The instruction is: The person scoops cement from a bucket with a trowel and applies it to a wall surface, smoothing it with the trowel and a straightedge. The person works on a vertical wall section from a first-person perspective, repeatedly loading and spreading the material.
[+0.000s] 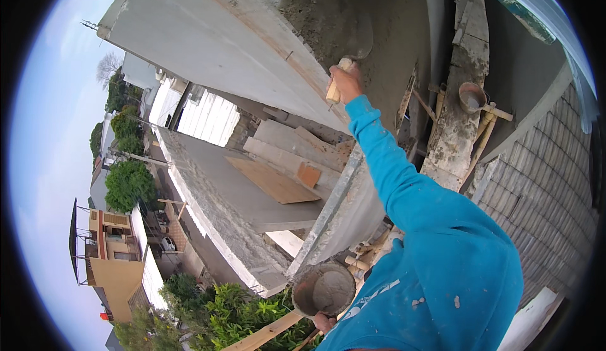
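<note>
My right hand (pixel 346 84) is wrapped round the pale wooden handle of a trowel (pixel 339 81), with the arm stretched out in a blue sleeve. The trowel's blade lies against wet grey plaster (pixel 394 19) on a wall and barely stands out from it. Low in the view, my left hand (pixel 324 323) grips the rim of a round bucket (pixel 297 299) with grey mortar (pixel 333 291) inside. Only part of that hand shows at the bucket's lower edge.
A mortar-smeared plank (pixel 464 98) lies on bamboo poles (pixel 483 139) at the right, with a second small bucket (pixel 471 97) on it. Beyond are roof tiles (pixel 543 180). A concrete ledge (pixel 214 225) borders a drop at the left, near a wooden board (pixel 271 179).
</note>
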`<state>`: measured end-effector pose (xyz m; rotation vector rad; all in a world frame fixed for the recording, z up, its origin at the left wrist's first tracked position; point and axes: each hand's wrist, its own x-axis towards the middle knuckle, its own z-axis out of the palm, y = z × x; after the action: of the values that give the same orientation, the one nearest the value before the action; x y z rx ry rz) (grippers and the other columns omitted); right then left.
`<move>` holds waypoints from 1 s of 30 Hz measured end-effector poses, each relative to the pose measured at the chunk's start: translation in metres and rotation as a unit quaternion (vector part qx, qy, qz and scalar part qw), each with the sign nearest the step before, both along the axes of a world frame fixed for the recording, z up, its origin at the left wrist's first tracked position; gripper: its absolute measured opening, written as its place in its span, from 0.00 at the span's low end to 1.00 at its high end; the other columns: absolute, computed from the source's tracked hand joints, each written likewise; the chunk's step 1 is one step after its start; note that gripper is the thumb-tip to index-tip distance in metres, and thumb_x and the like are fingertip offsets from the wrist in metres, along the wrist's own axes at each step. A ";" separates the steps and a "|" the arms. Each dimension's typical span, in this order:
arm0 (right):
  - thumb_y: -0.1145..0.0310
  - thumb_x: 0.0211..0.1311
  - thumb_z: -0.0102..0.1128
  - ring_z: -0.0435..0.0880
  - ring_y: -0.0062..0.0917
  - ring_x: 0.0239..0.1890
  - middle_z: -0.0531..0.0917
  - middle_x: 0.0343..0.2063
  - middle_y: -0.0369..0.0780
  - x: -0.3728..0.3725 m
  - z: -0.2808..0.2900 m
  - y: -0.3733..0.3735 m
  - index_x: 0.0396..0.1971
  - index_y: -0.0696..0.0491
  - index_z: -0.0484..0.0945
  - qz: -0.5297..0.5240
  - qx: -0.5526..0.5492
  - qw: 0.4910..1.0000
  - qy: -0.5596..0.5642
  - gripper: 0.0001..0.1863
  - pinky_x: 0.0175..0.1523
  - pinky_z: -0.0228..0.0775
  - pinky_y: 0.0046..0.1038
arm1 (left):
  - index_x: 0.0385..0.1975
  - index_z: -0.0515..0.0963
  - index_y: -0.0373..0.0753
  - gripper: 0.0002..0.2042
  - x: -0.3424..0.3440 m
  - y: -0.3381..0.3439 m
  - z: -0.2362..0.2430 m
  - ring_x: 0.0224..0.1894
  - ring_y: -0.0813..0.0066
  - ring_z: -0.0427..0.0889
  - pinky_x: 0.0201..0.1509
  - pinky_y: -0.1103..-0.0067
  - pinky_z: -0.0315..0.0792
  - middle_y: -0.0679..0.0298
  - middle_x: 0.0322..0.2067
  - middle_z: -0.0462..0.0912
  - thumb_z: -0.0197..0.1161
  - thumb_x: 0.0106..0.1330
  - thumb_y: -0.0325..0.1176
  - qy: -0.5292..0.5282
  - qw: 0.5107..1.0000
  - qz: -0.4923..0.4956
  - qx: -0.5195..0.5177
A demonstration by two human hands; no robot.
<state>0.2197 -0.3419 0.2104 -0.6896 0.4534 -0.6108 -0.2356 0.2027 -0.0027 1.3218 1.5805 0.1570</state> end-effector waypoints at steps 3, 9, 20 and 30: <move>0.74 0.58 0.59 0.74 0.24 0.20 0.72 0.26 0.39 -0.024 0.033 0.011 0.41 0.54 0.62 0.060 0.052 0.992 -0.097 0.16 0.19 0.70 0.29 | 0.28 0.69 0.33 0.09 0.011 -0.016 0.004 0.22 0.67 0.72 0.20 0.67 0.64 0.61 0.27 0.71 0.54 0.45 0.24 -0.038 0.999 0.002 -0.001; 0.73 0.60 0.56 0.70 0.19 0.18 0.69 0.25 0.36 -0.104 0.067 0.006 0.42 0.53 0.65 0.273 0.258 0.845 -0.380 0.12 0.20 0.68 0.25 | 0.36 0.71 0.32 0.14 0.041 -0.035 0.020 0.27 0.63 0.76 0.26 0.66 0.72 0.57 0.33 0.75 0.53 0.46 0.25 -0.113 0.990 -0.018 -0.087; 0.72 0.64 0.57 0.78 0.22 0.23 0.74 0.30 0.42 -0.211 0.044 0.008 0.52 0.59 0.54 -0.546 -0.174 0.819 -0.041 0.24 0.25 0.76 0.28 | 0.39 0.71 0.31 0.16 0.077 -0.016 0.009 0.31 0.57 0.80 0.31 0.61 0.78 0.55 0.32 0.75 0.50 0.47 0.20 -0.217 0.964 -0.120 -0.094; 0.75 0.51 0.62 0.78 0.52 0.47 0.78 0.46 0.57 -0.253 -0.128 0.002 0.56 0.54 0.66 -0.033 -0.570 0.759 0.312 0.29 0.48 0.72 0.44 | 0.42 0.72 0.31 0.19 0.075 -0.041 0.036 0.32 0.64 0.76 0.28 0.71 0.71 0.59 0.35 0.76 0.51 0.46 0.19 -0.293 0.935 -0.157 -0.125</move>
<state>-0.0329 -0.3395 0.0825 -2.1068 0.7111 -0.6872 -0.1604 0.1615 0.0329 1.1658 0.8444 0.1290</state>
